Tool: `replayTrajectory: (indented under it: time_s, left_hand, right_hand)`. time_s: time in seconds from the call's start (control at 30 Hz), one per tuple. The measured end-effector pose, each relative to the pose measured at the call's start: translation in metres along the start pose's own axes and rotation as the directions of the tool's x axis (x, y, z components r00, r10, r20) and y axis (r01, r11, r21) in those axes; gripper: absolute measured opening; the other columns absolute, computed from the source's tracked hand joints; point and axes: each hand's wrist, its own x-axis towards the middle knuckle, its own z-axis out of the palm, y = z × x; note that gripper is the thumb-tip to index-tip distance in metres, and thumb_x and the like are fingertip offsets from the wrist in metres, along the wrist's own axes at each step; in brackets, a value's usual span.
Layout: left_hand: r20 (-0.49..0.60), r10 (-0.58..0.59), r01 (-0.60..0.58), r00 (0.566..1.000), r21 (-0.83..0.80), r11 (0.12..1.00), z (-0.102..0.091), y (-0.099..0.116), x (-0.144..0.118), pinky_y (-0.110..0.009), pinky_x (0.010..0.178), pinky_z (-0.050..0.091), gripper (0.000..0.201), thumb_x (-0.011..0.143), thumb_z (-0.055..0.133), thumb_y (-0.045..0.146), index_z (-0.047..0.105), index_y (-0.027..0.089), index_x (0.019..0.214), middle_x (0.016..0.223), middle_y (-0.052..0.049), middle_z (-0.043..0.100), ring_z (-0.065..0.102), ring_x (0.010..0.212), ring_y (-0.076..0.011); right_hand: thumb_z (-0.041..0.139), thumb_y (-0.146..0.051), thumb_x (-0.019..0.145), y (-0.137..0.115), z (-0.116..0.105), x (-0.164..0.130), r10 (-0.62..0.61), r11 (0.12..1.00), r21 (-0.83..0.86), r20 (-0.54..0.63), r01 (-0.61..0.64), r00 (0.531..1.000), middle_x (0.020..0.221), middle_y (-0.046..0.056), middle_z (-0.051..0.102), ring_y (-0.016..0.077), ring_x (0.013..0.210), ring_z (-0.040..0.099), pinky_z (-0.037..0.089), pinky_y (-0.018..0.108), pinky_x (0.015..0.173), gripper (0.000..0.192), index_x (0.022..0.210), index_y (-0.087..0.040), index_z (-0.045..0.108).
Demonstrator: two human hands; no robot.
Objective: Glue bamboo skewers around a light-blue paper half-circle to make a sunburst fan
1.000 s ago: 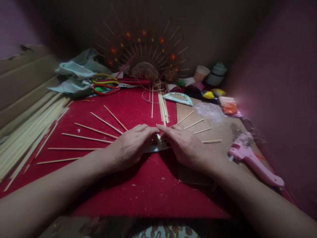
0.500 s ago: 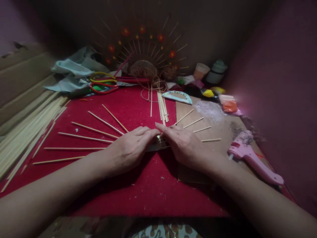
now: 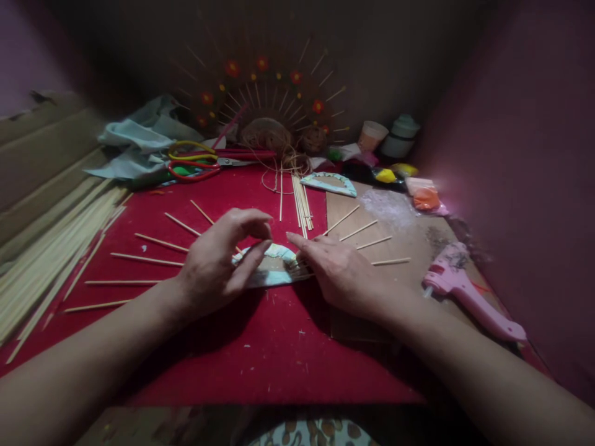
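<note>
A half-round cardboard piece [image 3: 272, 267] with a pale rim lies on the red cloth [image 3: 260, 347], thin wooden sticks [image 3: 149, 257] fanning out from it on both sides. My left hand [image 3: 218, 263] hovers over its left part, fingers curled and raised, thumb near the rim. My right hand [image 3: 337, 272] lies flat with its fingertips pressing the piece's right part and the stick ends there.
A pile of long sticks [image 3: 51, 248] lies at the left. Scissors [image 3: 199, 162], a short stick bundle [image 3: 301, 201], a second half-round piece [image 3: 329, 183] and a finished stick fan with red flowers [image 3: 264, 93] sit at the back. A pink glue gun [image 3: 465, 291] lies at the right on cardboard [image 3: 400, 229].
My left hand has lifted off the half-round piece and curled its fingers, uncovering the piece. My right hand stays pressed on its right part.
</note>
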Motion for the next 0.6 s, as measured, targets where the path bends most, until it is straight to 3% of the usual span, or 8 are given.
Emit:
replayTrajectory:
  time_s: [0.07,0.17,0.27,0.4,0.5,0.6]
  left_hand:
    - [-0.126,-0.105,0.095,0.986,-0.088,0.992,-0.002,-0.003,0.002,-0.032,0.076,0.055,0.030,0.084,0.066,0.016,0.055,0.023,0.111,0.091,0.000,0.063,0.064,0.080,-0.0146]
    - [-0.314,-0.257,0.180,0.914,-0.254,0.950,-0.009,-0.005,0.008,-0.032,0.073,0.054,0.015,0.081,0.071,0.019,0.061,0.024,0.091,0.083,0.003,0.063,0.062,0.076,-0.0123]
    - [-0.371,-0.365,0.282,0.854,-0.260,0.923,-0.022,-0.001,0.017,-0.033,0.073,0.051,0.006,0.084,0.068,0.021,0.064,0.025,0.082,0.080,0.005,0.064,0.060,0.075,-0.0111]
    - [-0.255,-0.443,0.430,0.860,-0.108,0.897,-0.034,-0.003,0.035,-0.033,0.072,0.051,0.007,0.084,0.066,0.026,0.067,0.027,0.078,0.074,0.005,0.067,0.061,0.071,-0.0125]
    - [-0.018,-0.439,0.439,0.898,-0.014,0.898,-0.029,-0.015,0.054,-0.030,0.069,0.050,0.009,0.082,0.063,0.028,0.068,0.023,0.076,0.071,0.002,0.069,0.062,0.068,-0.0138]
    - [0.209,-0.456,0.432,0.865,0.154,0.889,-0.011,-0.032,0.077,-0.028,0.072,0.050,0.013,0.081,0.060,0.028,0.068,0.019,0.081,0.077,-0.002,0.071,0.066,0.074,-0.0158]
  right_hand:
    - [0.037,-0.003,0.086,-0.001,0.000,0.000,-0.042,0.999,0.008,-0.038,0.043,0.998,0.093,0.016,0.070,0.0208,0.082,0.059,0.050,0.032,0.073,0.053,0.136,0.000,0.053]
    - [0.036,-0.001,0.086,0.000,0.000,0.000,-0.107,0.994,0.006,-0.143,0.109,0.984,0.092,0.015,0.071,0.0210,0.082,0.060,0.050,0.033,0.076,0.049,0.131,0.002,0.056]
    - [0.039,-0.001,0.088,0.002,-0.003,0.001,-0.123,0.992,-0.022,-0.268,0.122,0.956,0.090,0.015,0.071,0.0219,0.080,0.060,0.051,0.034,0.075,0.042,0.122,0.003,0.062]
    - [0.043,-0.005,0.090,0.010,-0.014,-0.001,-0.089,0.995,-0.080,-0.397,0.062,0.913,0.082,0.013,0.070,0.0210,0.075,0.060,0.051,0.034,0.070,0.028,0.106,-0.002,0.067]
    - [0.048,-0.012,0.093,0.018,-0.023,-0.002,-0.021,0.997,-0.079,-0.487,-0.021,0.873,0.080,0.009,0.069,0.0191,0.075,0.061,0.050,0.033,0.070,0.016,0.093,-0.013,0.064]
    - [0.052,-0.015,0.092,0.026,-0.028,-0.002,0.038,0.995,-0.052,-0.568,-0.082,0.822,0.074,0.005,0.064,0.0160,0.069,0.057,0.048,0.030,0.066,0.011,0.083,-0.019,0.057]
